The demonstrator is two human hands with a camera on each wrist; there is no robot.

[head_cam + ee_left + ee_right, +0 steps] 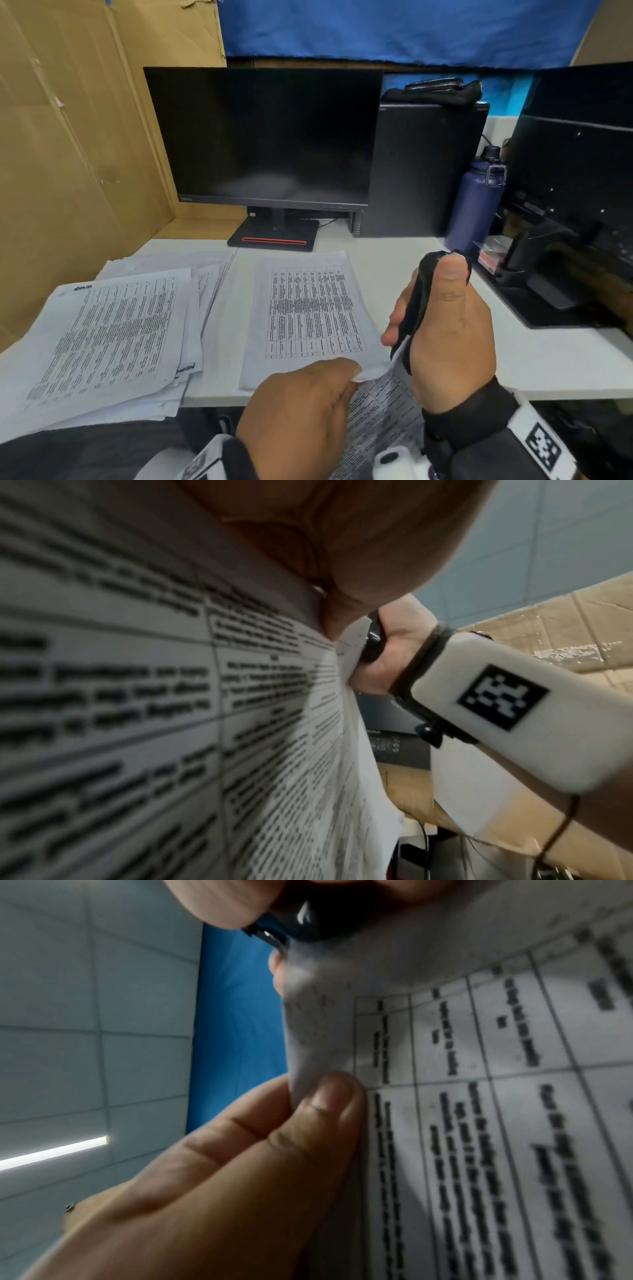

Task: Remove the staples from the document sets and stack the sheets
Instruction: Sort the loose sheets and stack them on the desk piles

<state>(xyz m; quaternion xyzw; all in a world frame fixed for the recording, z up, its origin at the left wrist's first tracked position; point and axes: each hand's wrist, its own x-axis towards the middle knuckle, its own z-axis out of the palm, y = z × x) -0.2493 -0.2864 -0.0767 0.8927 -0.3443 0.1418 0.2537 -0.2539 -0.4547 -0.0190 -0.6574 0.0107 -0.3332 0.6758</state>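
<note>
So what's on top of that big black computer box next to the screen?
A black pouch-like thing lies on top of the computer tower, beside the monitor. It is too dark to tell exactly what it is. Whatever sits behind it is hidden.

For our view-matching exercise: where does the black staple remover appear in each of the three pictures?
Head: the black staple remover is right of centre, gripped upright in the right hand.
Left wrist: right of centre, a small dark shape at the paper's edge.
Right wrist: top centre, biting the paper corner.
Shared landmark: the document corner pinched by the left hand.
</note>
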